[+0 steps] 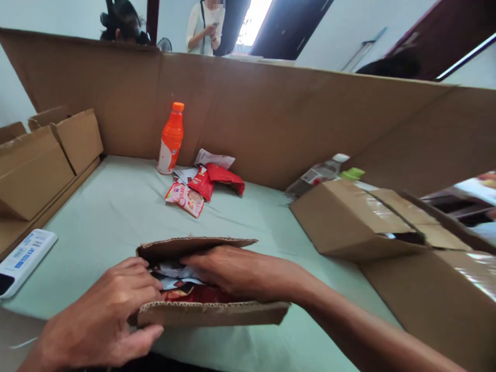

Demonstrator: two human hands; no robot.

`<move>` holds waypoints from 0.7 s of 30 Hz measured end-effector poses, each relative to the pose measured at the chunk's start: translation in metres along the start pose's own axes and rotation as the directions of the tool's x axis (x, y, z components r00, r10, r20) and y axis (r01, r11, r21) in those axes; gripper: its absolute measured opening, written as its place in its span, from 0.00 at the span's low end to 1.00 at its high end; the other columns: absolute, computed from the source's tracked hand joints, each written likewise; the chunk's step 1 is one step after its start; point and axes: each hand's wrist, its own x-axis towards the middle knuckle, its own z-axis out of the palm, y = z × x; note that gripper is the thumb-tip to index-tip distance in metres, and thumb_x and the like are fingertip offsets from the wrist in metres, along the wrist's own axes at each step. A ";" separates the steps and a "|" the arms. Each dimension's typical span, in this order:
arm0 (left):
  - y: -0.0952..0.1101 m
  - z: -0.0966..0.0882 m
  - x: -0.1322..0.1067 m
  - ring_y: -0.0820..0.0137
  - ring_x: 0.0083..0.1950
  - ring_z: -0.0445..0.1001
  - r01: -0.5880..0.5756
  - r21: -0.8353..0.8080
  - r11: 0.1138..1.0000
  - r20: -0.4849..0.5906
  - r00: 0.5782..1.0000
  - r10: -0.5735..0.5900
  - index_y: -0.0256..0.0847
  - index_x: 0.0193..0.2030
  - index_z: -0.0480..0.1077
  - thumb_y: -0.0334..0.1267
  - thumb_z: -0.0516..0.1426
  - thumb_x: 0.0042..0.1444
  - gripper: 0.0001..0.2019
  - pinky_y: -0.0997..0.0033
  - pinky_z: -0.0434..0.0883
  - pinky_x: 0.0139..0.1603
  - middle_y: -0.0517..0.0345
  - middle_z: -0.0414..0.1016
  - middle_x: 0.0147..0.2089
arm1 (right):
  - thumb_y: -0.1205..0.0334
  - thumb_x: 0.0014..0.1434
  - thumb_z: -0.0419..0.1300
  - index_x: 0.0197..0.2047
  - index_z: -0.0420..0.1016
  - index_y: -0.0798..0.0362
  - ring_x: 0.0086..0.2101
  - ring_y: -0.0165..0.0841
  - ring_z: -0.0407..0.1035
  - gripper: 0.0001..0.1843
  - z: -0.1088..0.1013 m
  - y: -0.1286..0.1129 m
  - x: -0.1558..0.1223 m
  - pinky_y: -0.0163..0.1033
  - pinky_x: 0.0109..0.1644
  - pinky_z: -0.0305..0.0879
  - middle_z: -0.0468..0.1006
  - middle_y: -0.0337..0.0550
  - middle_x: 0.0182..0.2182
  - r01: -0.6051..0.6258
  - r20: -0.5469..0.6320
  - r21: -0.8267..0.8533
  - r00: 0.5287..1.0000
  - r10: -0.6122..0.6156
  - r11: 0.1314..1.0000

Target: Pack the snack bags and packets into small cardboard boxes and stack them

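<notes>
left hand (101, 308) clasping a cardboard box (213, 314), right hand (228, 271) inside among packets (189, 295); cannot tell its grip

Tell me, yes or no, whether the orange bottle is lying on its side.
No, the bottle stands upright on the table, its cap at the top.

The place is an indoor room with a makeshift work booth; whether it is a home, office or workshop cannot be told. A cardboard screen (271, 116) stands behind a table (96, 201) spread with pale green cloth. Boxes (344, 222) line its sides, and a small box (213, 314), a bottle (170, 142) and packets (225, 177) are on it. Beyond show pale walls (70, 20), a fan (165, 45) and a standing person (207, 32).
</notes>
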 end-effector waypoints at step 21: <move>-0.006 0.050 -0.049 0.60 0.63 0.69 0.182 -0.148 0.972 -0.638 0.733 -0.234 0.49 0.70 0.63 0.46 0.57 0.68 0.25 0.64 0.69 0.64 0.51 0.68 0.62 | 0.60 0.69 0.60 0.56 0.76 0.53 0.46 0.39 0.76 0.15 0.049 0.016 -0.073 0.45 0.51 0.74 0.83 0.50 0.46 0.109 -0.663 -0.125 0.730 -0.165 0.986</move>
